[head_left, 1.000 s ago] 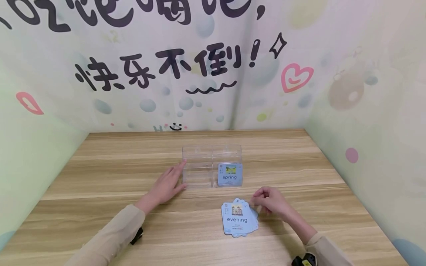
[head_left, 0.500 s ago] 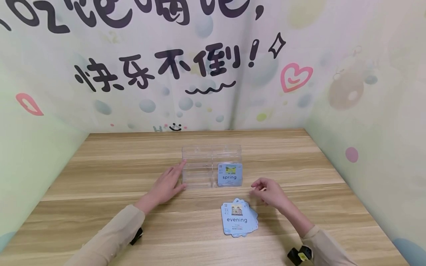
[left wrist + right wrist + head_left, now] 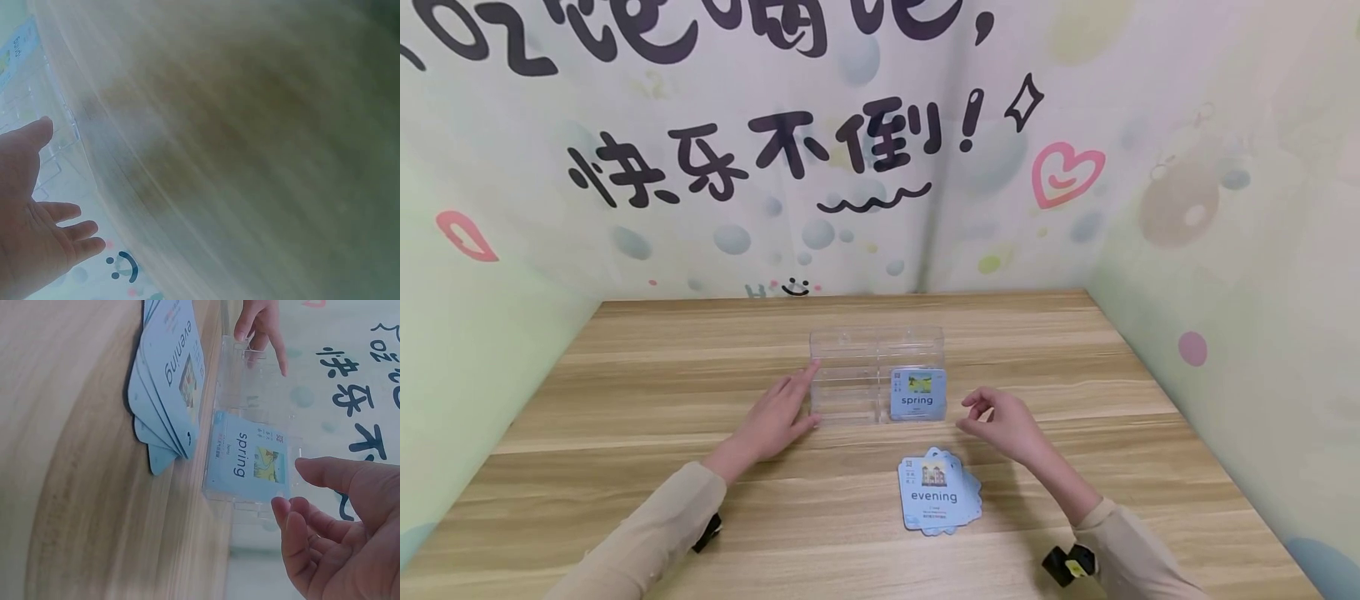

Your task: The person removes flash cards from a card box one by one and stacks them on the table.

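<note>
A clear plastic holder [image 3: 850, 350] with several slots stands at the middle of the wooden table [image 3: 625, 375]. A blue card reading "spring" [image 3: 917, 393] stands in its front right slot. My left hand [image 3: 775, 421] lies flat on the table, its straight fingers touching the holder's left side [image 3: 37, 112]. A fanned stack of blue cards [image 3: 936, 493], the top one reading "evening", lies in front of the holder. My right hand [image 3: 996, 421] hovers between the stack and the holder's right end, fingers loosely curled and holding nothing. In the right wrist view that hand [image 3: 331, 519] is close to the spring card [image 3: 250, 456].
Walls with cartoon lettering and bubbles close the table in at the back [image 3: 850, 167], left and right [image 3: 1225, 292]. Bare wood lies to the left of the holder and along the near edge. A small black device [image 3: 1067, 565] sits at my right wrist.
My right hand has lifted off the card stack and moved up and away toward the holder's right end, empty. The left hand, holder and cards have stayed put.
</note>
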Demonstrator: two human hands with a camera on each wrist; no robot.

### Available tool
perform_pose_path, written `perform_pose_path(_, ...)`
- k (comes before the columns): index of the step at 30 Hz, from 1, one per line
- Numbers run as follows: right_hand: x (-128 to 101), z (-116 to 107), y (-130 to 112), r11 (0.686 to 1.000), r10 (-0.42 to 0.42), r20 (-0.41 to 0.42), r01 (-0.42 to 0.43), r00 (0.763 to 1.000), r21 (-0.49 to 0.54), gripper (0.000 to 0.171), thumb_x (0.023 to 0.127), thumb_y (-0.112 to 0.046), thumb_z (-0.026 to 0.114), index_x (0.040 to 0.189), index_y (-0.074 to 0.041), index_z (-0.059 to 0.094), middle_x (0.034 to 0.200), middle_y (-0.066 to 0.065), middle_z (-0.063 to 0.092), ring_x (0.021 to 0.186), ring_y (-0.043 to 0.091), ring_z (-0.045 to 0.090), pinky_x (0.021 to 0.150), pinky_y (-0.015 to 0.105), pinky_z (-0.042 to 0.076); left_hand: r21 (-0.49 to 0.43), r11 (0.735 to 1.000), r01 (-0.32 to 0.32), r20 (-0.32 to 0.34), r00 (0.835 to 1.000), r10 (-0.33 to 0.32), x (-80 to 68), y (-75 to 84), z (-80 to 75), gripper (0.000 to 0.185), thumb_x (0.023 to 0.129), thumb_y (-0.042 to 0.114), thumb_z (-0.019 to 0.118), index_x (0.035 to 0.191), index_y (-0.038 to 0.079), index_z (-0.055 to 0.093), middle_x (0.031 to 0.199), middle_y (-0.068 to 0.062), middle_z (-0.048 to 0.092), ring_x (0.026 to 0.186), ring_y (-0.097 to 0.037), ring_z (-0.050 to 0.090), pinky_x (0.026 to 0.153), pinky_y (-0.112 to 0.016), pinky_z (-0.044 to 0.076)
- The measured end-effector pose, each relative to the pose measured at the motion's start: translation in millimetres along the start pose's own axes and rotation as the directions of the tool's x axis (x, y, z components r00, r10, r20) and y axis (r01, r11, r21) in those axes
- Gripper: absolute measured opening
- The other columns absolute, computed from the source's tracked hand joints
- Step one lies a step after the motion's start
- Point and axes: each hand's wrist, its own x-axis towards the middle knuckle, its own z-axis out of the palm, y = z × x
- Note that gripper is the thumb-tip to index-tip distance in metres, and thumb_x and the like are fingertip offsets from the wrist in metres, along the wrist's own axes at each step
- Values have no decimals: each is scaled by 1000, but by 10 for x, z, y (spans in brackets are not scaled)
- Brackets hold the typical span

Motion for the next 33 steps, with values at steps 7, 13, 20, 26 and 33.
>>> perform_pose_path(7, 21, 26, -35, 997, -37, -29, 35, 999, -62, 28, 76, -11, 71, 98, 3, 61, 74, 1, 58, 52, 9, 48, 44, 21, 39, 1, 1000, 2, 3, 1000, -2, -1, -11, 4, 82, 88, 29, 60, 147, 10, 6, 140, -19, 35, 125, -37, 37, 104, -50, 27)
perform_pose_path(13, 51, 55, -28, 994, -67, -48, 62, 997, -92, 30, 76, -13, 71, 101, 1, 61, 77, 2, 59, 52, 10, 47, 44, 22, 40, -5, 1000, 4, 1, 1000, -4, -3, -10, 5, 82, 88, 29, 60, 147, 10, 6, 141, -19, 35, 125, -36, 36, 104, -50, 26)
perform_pose_path(20, 126, 114, 33, 991, -112, -80, 106, 991, -79, 31, 76, -14, 73, 101, 0, 62, 80, 2, 61, 56, 12, 48, 46, 22, 40, -2, 1000, 2, -7, 1000, -2, -5, -12, 10, 83, 87, 29, 61, 147, 11, 7, 140, -18, 36, 124, -36, 38, 104, -50, 27)
perform_pose_path(26, 194, 145, 75, 993, -119, -98, 116, 988, -35, 31, 76, -13, 72, 102, 1, 62, 81, 3, 61, 57, 13, 49, 46, 22, 40, -7, 1000, 12, 0, 1000, -12, -6, -20, 18, 83, 87, 30, 60, 147, 13, 5, 141, -18, 35, 125, -37, 36, 104, -51, 27)
perform_pose_path(33, 266, 178, 122, 988, -132, -123, 140, 984, 64, 32, 76, -12, 72, 104, 2, 62, 83, 5, 61, 59, 14, 49, 46, 22, 40, -16, 1000, 12, -4, 1000, -12, -6, -17, 16, 82, 88, 29, 60, 147, 12, 7, 141, -17, 35, 125, -37, 36, 104, -51, 26)
